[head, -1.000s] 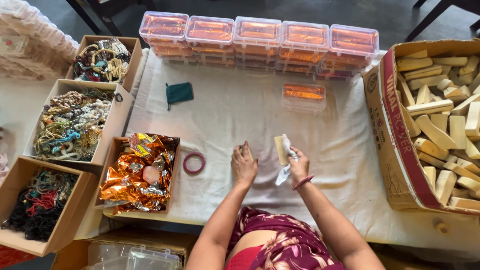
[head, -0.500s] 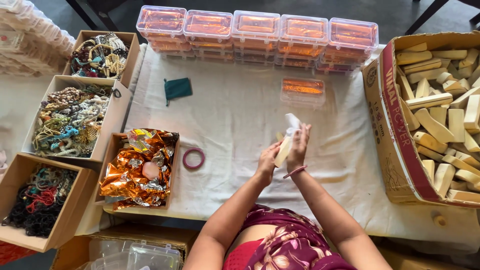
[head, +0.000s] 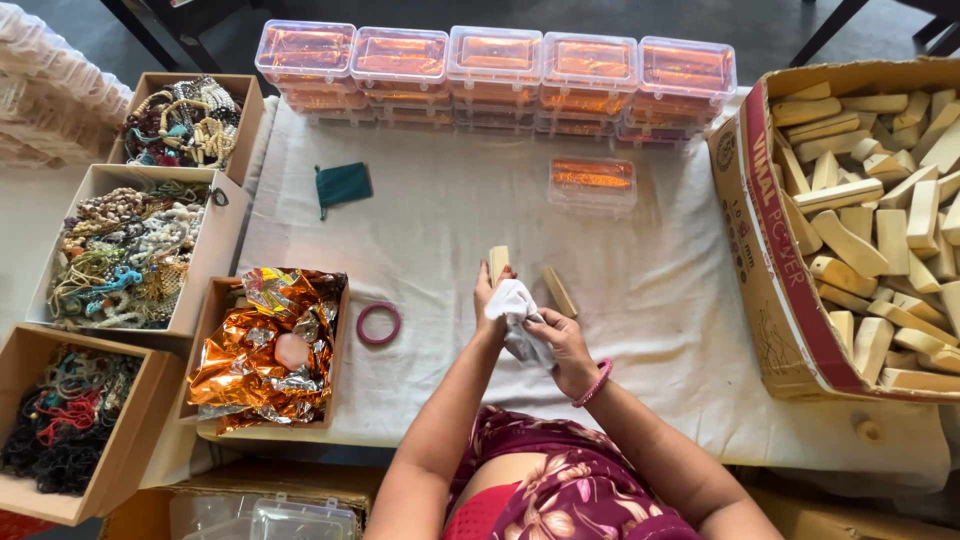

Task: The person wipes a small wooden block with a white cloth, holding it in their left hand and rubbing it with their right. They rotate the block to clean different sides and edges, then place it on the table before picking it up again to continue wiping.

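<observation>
My left hand (head: pixel 486 303) holds a pale wooden block (head: pixel 497 262) upright, just above the white table cloth (head: pixel 440 230). My right hand (head: pixel 562 345) grips a crumpled white rag (head: pixel 517 305) and presses it against the lower part of that block. A second wooden block (head: pixel 558 291) lies flat on the cloth just right of my hands. On my right wrist is a pink bangle (head: pixel 593 383). A pink ring (head: pixel 378 324) lies on the cloth to the left.
A big cardboard box of wooden blocks (head: pixel 870 230) stands at right. A row of clear plastic boxes (head: pixel 495 60) lines the far edge, with one more box (head: pixel 592 183) and a green pouch (head: pixel 343 184) nearer. Left: an orange foil box (head: pixel 270 350) and bead-jewellery boxes (head: pixel 130 250).
My left hand rose from the cloth and took the block. My right hand now works the rag against it. A second block now lies beside my hands.
</observation>
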